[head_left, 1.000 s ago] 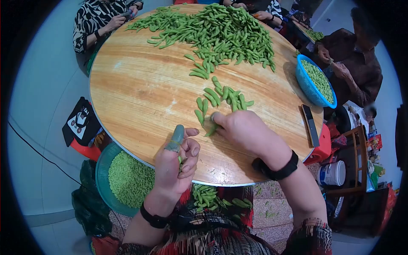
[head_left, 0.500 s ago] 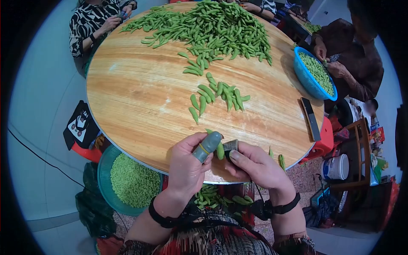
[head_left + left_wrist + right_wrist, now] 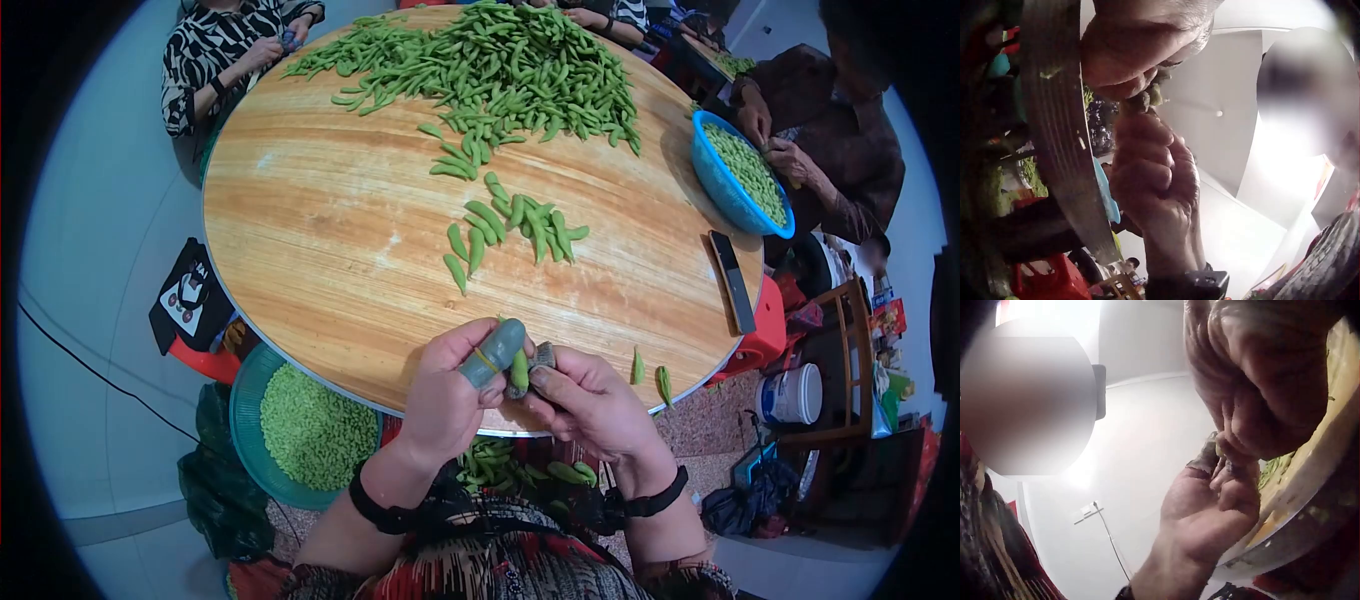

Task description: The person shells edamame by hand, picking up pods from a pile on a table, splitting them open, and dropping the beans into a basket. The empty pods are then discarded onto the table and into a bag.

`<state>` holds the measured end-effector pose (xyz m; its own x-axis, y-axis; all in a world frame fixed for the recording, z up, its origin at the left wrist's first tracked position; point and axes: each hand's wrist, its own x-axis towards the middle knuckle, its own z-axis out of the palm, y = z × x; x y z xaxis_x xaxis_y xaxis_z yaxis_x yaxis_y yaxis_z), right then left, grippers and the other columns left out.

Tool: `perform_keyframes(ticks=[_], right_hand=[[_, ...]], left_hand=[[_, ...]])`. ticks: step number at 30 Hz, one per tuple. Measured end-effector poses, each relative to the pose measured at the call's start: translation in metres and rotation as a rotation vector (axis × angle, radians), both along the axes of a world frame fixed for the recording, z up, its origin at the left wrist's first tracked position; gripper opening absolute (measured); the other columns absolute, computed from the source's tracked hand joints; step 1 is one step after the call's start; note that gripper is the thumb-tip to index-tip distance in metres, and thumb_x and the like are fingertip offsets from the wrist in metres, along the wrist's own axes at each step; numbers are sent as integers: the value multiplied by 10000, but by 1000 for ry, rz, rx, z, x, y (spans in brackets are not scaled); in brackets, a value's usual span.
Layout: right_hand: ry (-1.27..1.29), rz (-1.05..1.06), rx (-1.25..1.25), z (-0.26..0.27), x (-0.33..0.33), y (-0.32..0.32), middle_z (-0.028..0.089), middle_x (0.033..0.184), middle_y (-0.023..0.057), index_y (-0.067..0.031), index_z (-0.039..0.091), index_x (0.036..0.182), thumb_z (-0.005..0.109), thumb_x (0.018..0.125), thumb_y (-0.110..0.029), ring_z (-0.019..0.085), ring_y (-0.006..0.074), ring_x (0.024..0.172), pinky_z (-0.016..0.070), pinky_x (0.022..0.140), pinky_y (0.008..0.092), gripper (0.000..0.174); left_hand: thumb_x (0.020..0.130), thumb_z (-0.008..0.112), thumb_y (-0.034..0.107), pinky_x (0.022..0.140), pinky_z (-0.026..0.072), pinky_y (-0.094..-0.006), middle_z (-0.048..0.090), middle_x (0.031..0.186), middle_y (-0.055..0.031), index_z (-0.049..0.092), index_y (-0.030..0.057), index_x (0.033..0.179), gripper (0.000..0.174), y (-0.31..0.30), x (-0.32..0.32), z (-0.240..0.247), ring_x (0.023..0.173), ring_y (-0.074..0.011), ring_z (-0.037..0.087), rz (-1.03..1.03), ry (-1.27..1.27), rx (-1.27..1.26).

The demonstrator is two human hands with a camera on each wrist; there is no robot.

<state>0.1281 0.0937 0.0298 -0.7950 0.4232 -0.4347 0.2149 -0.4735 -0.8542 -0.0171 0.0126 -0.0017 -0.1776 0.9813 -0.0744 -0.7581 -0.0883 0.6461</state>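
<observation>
Above the table's near edge, my left hand (image 3: 445,385) pinches a green soybean pod (image 3: 520,370). A grey-green cover (image 3: 497,350) with a yellow band is on its thumb. My right hand (image 3: 600,400) meets the pod from the other side, its fingers curled and a dark ribbed cover (image 3: 543,355) at the fingertips. In the left wrist view, my right hand (image 3: 1154,165) and left hand (image 3: 1141,53) come together at the fingertips. The right wrist view shows the left thumb cover (image 3: 1205,456) against the right fingers, which largely hide the pod.
Several pods (image 3: 540,228) lie ahead on the round wooden table (image 3: 330,220), with a big heap (image 3: 530,80) behind. A blue basket of beans (image 3: 703,175) and a black flat object (image 3: 732,282) are at right. A green basin of beans (image 3: 243,425) stands below left.
My right hand has come back from the small pod group to meet my left hand. A pod is now between the two, and the right fingers have closed in on it.
</observation>
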Motion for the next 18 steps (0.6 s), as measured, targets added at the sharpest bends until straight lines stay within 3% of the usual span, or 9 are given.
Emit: perform_keyframes(ticks=[1, 3, 5, 6, 8, 9, 11, 16, 18], right_hand=[[7, -19, 135, -2, -1, 0, 453, 615, -52, -62, 519, 801, 472, 936, -179, 356, 21, 504, 279, 444, 176, 185], [14, -35, 272, -9, -4, 1, 465, 620, -48, -56, 526, 799, 484, 929, -166, 366, 24, 513, 287, 452, 183, 175], [-49, -91, 934, -19, -7, 1, 487, 633, -42, -45, 545, 808, 502, 915, -145, 388, 33, 532, 305, 469, 197, 153], [-49, -90, 935, -22, -7, 3, 487, 633, -42, -45, 545, 808, 502, 915, -145, 388, 33, 532, 305, 469, 197, 153], [22, -111, 634, -24, -8, 6, 498, 631, -41, -35, 562, 831, 502, 910, -143, 408, 42, 543, 330, 481, 210, 146], [19, -106, 631, -23, -8, 7, 498, 631, -41, -35, 562, 831, 502, 910, -143, 408, 42, 543, 330, 481, 210, 146], [65, -67, 301, -18, -8, 9, 491, 614, -40, -38, 568, 845, 504, 913, -149, 392, 29, 516, 318, 456, 199, 145], [34, -37, -10, -10, -7, 12, 479, 600, -40, -55, 569, 892, 493, 925, -168, 356, 9, 470, 273, 409, 167, 140], [55, -39, -103, -8, -8, 13, 473, 597, -40, -61, 567, 905, 489, 929, -173, 344, 4, 458, 258, 397, 159, 139]], left_hand=[[846, 562, 27, 510, 345, -153, 575, 761, -23, 569, -9, 900, 65, 2, 3, 1, 568, -18, 458, 1, 0, 1], [807, 630, 19, 625, 413, -168, 578, 821, -6, 568, -22, 948, 159, 9, 13, 3, 691, -36, 519, 216, 568, -122], [788, 654, 16, 667, 424, -180, 574, 831, 4, 567, -27, 989, 223, 11, 16, 3, 733, -45, 527, 272, 600, -148], [769, 678, 12, 709, 435, -192, 569, 840, 15, 566, -32, 1030, 288, 12, 16, 3, 775, -53, 535, 327, 632, -175], [771, 674, 14, 667, 438, -194, 572, 810, 11, 571, -40, 1047, 299, 13, 16, 0, 730, -46, 526, 354, 638, -162], [774, 671, 16, 625, 441, -196, 575, 780, 8, 576, -47, 1063, 311, 12, 16, -2, 685, -39, 518, 381, 646, -150], [770, 674, 16, 632, 445, -197, 581, 786, 4, 568, -49, 1087, 340, 11, 16, -9, 703, -42, 529, 371, 618, -145], [789, 621, -24, 639, 438, -166, 569, 829, 4, 539, -42, 1129, 350, 8, 13, -6, 738, -47, 536, 311, 474, -135], [807, 597, -16, 548, 387, -133, 565, 815, 3, 541, -37, 1130, 329, 6, 12, -2, 692, -25, 513, 279, 267, -145]])
